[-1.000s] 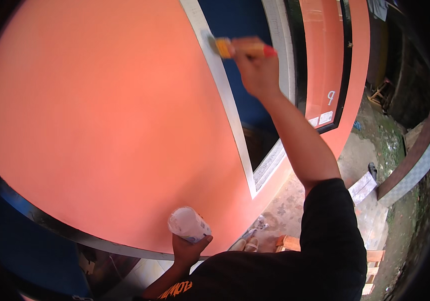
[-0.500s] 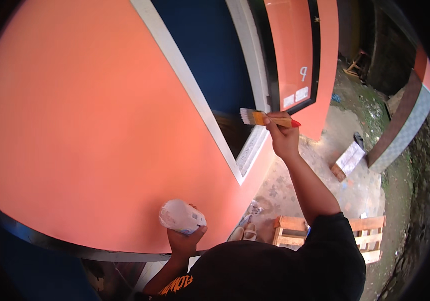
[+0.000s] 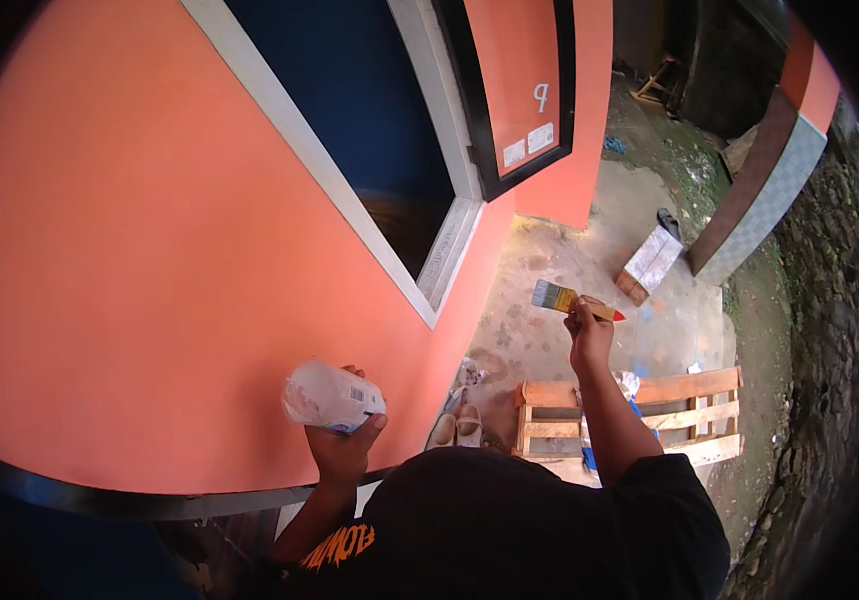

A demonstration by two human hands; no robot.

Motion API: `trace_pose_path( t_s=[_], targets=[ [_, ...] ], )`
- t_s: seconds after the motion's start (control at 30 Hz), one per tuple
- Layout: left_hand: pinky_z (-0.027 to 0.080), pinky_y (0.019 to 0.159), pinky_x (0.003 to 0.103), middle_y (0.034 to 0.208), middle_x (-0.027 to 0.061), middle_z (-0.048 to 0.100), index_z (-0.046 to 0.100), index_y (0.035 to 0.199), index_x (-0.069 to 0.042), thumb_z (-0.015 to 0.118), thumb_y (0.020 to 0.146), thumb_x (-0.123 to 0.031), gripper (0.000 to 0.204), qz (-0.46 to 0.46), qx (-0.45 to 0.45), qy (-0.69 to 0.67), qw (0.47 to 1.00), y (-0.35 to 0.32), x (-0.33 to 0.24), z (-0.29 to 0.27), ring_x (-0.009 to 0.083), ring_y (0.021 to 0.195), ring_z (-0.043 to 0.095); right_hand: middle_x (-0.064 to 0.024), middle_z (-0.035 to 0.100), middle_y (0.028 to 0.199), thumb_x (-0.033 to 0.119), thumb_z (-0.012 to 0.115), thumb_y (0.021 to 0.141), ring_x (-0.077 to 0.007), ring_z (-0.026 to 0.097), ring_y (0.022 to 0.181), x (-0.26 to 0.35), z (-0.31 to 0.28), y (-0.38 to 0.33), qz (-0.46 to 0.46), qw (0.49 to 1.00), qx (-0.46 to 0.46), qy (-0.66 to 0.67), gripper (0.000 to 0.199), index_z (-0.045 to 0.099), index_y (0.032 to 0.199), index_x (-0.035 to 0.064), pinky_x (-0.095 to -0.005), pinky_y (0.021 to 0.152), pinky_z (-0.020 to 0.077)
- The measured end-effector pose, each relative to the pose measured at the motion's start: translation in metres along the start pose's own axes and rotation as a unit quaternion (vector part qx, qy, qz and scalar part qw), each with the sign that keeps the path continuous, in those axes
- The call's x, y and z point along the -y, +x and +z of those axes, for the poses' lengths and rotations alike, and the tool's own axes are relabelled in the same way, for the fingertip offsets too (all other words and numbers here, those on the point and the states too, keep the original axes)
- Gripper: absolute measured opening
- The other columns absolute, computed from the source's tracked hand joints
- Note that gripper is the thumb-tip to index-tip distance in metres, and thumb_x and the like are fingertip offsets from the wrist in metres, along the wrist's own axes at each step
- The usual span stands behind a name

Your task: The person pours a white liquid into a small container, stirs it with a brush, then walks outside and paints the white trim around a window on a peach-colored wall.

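My right hand (image 3: 590, 336) is closed round the wooden handle of a flat paintbrush (image 3: 571, 300), which has a red handle end and pale bristles. The brush is in the air to the right of the window, its bristles towards the wall and touching nothing. Lower left, my left hand (image 3: 341, 448) grips a whitish translucent plastic container (image 3: 333, 397) with a printed label, held close to the orange wall (image 3: 169, 270). What is inside the container cannot be made out. A white window frame (image 3: 324, 190) surrounds a dark blue pane (image 3: 349, 95) above both hands.
A wooden slatted bench (image 3: 689, 384) with cloth on it stands below my right arm. Sandals (image 3: 468, 425) lie at the wall's foot. Farther off are a box-like block (image 3: 649, 262), a tiled pillar (image 3: 764, 200) and an orange door panel (image 3: 514, 80) with a black frame.
My right hand has drawn the paintbrush down and away from the window frame. My view has shifted, so wall and window sit farther left and higher. The left hand still holds the container.
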State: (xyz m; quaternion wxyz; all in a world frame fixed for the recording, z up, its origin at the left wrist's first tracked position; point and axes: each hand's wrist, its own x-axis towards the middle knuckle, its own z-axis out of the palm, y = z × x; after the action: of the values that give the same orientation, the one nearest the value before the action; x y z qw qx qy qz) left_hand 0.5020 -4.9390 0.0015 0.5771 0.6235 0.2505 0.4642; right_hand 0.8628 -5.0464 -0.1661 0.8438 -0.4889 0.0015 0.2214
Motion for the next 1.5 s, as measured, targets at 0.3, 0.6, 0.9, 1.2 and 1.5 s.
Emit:
trace_pose_path(
  t_s=[0.3, 0.6, 0.9, 1.2, 1.5],
  targets=[
    [0.060, 0.093, 0.046, 0.133, 0.0163, 0.050, 0.025, 0.154, -0.007, 0.085, 0.072, 0.000, 0.102, 0.017, 0.048, -0.011, 0.999, -0.007, 0.003, -0.016, 0.0319, 0.129, 0.052, -0.0049, 0.065, 0.088, 0.012, 0.067, 0.095, -0.0119, 0.061, 0.073, 0.021, -0.030, -0.024, -0.050, 0.999, -0.015, -0.006, 0.018, 0.065, 0.109, 0.0010, -0.0280, 0.067, 0.0537],
    [0.042, 0.113, 0.048, 0.135, 0.0192, 0.051, 0.037, 0.142, 0.003, 0.083, 0.072, 0.005, 0.083, 0.004, 0.059, -0.035, 0.998, -0.028, 0.014, -0.049, 0.0301, 0.131, 0.050, -0.0042, 0.065, 0.088, 0.012, 0.066, 0.096, -0.0111, 0.059, 0.074, 0.021, -0.060, -0.063, -0.054, 0.998, -0.038, -0.006, 0.017, 0.064, 0.109, 0.0017, -0.0274, 0.068, 0.0529],
    [0.043, 0.110, 0.044, 0.133, 0.0180, 0.052, 0.040, 0.137, 0.004, 0.081, 0.073, 0.005, 0.076, -0.032, 0.060, -0.020, 0.997, -0.062, 0.007, -0.078, 0.0283, 0.129, 0.051, -0.0053, 0.065, 0.087, 0.010, 0.067, 0.096, -0.0120, 0.061, 0.069, 0.026, -0.051, -0.101, -0.058, 0.998, -0.019, -0.028, 0.016, 0.063, 0.109, 0.0015, -0.0273, 0.065, 0.0530],
    [0.044, 0.109, 0.043, 0.134, 0.0181, 0.052, 0.041, 0.137, 0.005, 0.081, 0.073, 0.006, 0.076, -0.043, 0.069, -0.032, 0.996, -0.070, 0.015, -0.084, 0.0274, 0.127, 0.052, -0.0061, 0.064, 0.083, 0.013, 0.068, 0.095, -0.0136, 0.061, 0.068, 0.052, -0.059, -0.119, -0.090, 0.994, -0.037, -0.054, 0.023, 0.062, 0.111, -0.0017, -0.0272, 0.064, 0.0509],
    [0.058, 0.091, 0.042, 0.135, 0.0202, 0.050, 0.039, 0.139, 0.004, 0.079, 0.074, 0.005, 0.076, -0.042, 0.113, -0.030, 0.992, -0.066, 0.029, -0.086, 0.0276, 0.122, 0.054, -0.0073, 0.065, 0.085, 0.010, 0.069, 0.094, -0.0135, 0.061, 0.071, 0.055, -0.060, -0.127, -0.081, 0.992, -0.053, -0.081, 0.022, 0.062, 0.111, -0.0022, -0.0287, 0.064, 0.0528]
  ],
)
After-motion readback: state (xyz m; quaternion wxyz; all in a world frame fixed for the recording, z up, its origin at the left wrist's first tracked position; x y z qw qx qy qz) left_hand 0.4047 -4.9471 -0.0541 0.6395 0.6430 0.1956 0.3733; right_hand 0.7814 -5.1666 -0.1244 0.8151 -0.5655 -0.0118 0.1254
